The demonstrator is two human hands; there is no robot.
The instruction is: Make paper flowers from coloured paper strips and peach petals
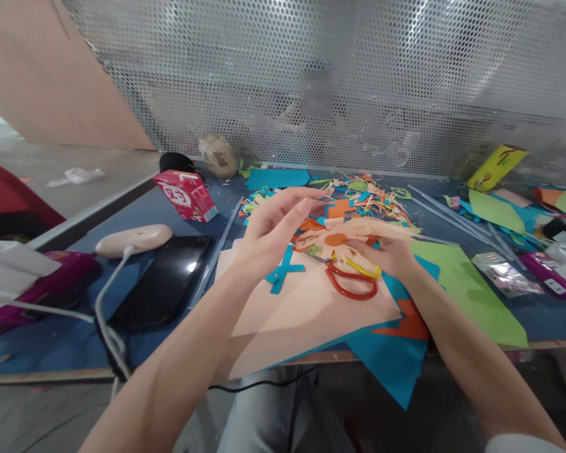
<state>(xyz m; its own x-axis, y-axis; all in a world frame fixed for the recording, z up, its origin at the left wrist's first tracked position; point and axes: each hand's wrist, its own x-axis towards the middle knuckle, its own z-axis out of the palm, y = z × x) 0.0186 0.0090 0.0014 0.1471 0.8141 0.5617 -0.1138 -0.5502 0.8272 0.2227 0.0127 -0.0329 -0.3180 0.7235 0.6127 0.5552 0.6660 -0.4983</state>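
My left hand (273,229) hovers over the sheets with its fingers stretched out and slightly curved, holding nothing, its fingertips close to a peach paper flower (344,239) with an orange centre. My right hand (391,255) pinches that flower from the right side. Scissors (353,280) with red and yellow handles lie on a peach sheet (306,311) just under the flower, beside my right hand. A small blue paper cross (283,272) lies on the peach sheet below my left hand.
Blue (391,365), orange and green (471,296) sheets overhang the table's front edge. Paper scraps (358,195) litter the back. A phone (163,286), a pink device (134,239) with cable and a red carton (186,195) lie left. Packets (504,274) and a yellow box (495,167) sit right. A perforated metal wall (339,82) stands behind.
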